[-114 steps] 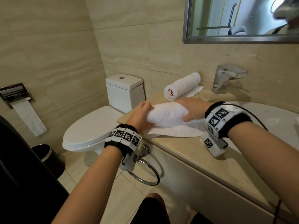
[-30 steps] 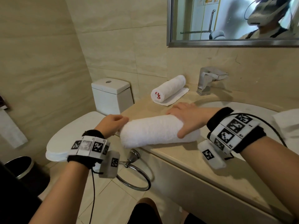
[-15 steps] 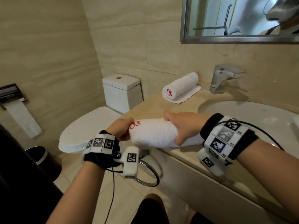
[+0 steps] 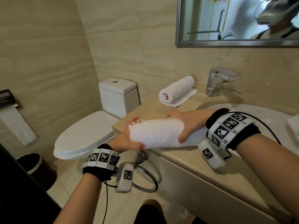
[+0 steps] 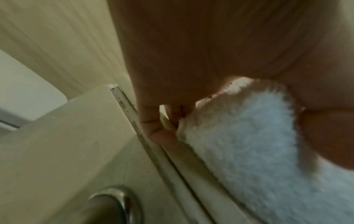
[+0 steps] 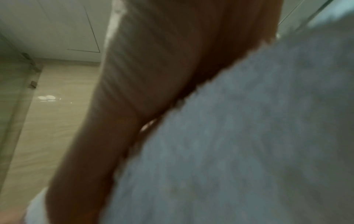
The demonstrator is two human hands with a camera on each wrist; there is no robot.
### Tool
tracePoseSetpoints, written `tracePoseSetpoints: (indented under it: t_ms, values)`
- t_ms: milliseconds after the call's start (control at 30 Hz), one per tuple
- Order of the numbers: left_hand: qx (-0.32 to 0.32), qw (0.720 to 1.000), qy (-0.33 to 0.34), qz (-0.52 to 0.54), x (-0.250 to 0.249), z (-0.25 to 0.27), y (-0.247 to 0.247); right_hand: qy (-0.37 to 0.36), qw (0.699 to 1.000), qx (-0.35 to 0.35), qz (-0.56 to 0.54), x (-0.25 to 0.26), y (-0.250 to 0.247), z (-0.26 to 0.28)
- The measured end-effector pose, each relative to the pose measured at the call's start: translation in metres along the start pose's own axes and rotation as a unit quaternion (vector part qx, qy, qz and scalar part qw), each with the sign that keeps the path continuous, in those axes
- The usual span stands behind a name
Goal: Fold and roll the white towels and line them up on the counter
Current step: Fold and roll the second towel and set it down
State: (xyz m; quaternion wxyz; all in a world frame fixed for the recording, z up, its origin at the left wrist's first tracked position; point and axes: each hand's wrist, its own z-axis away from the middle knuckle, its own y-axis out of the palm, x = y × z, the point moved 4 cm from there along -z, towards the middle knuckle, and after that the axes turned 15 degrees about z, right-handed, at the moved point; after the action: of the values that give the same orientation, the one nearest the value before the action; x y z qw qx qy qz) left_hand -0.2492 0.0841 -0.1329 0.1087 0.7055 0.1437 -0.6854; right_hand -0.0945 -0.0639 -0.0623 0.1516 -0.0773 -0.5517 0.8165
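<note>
Centre of the head view: a rolled towel (image 4: 156, 133) lies along the front edge of the counter (image 4: 186, 157), its left end overhanging, with the left hand (image 4: 127, 139) cupping that red-marked end, fingers curled around it, and the right hand (image 4: 187, 123) clamped over the right end, thumb in front. Upper centre: 1 finished roll (image 4: 176, 90) rests on the counter beside the faucet (image 4: 221, 80), well apart from the held one

Toilet (image 4: 84, 138) left of faucet (image 4: 220, 81); mirror (image 4: 234, 21) above; bin (image 4: 30, 162) on floor.
</note>
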Motion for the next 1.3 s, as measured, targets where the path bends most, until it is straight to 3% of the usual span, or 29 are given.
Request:
tracePoseSetpoints:
  t_ms: [133, 433, 533, 733, 967, 1133, 1233, 1300]
  values:
    - [0.035, 0.997, 0.003, -0.07, 0.002, 0.001, 0.003, 0.0, 0.999, 0.022, 0.024, -0.003, -0.004, 0.003]
    - [-0.135, 0.985, 0.084, 0.061, -0.032, -0.013, -0.018, -0.009, 0.997, -0.052, -0.047, -0.003, -0.046, 0.014]
    - [-0.158, 0.983, 0.042, 0.08, -0.036, -0.02, -0.023, 0.014, 0.995, -0.096, -0.004, -0.006, -0.063, 0.002]
    - [-0.198, 0.973, -0.065, 0.102, -0.009, -0.022, -0.029, 0.043, 0.996, -0.076, 0.014, -0.011, -0.039, -0.032]
    - [-0.196, 0.975, -0.096, -0.033, -0.017, -0.023, -0.037, 0.065, 0.989, -0.097, 0.09, -0.005, -0.022, -0.04]
    - [-0.225, 0.956, -0.097, -0.164, -0.017, -0.016, -0.038, 0.068, 0.976, -0.152, 0.14, 0.004, -0.012, -0.032]
    - [-0.215, 0.961, -0.067, -0.162, -0.02, -0.007, -0.033, 0.07, 0.972, -0.165, 0.154, 0.008, -0.011, -0.026]
    - [-0.256, 0.947, 0.009, -0.194, -0.037, -0.002, -0.027, 0.065, 0.974, -0.159, 0.147, 0.008, -0.012, -0.022]
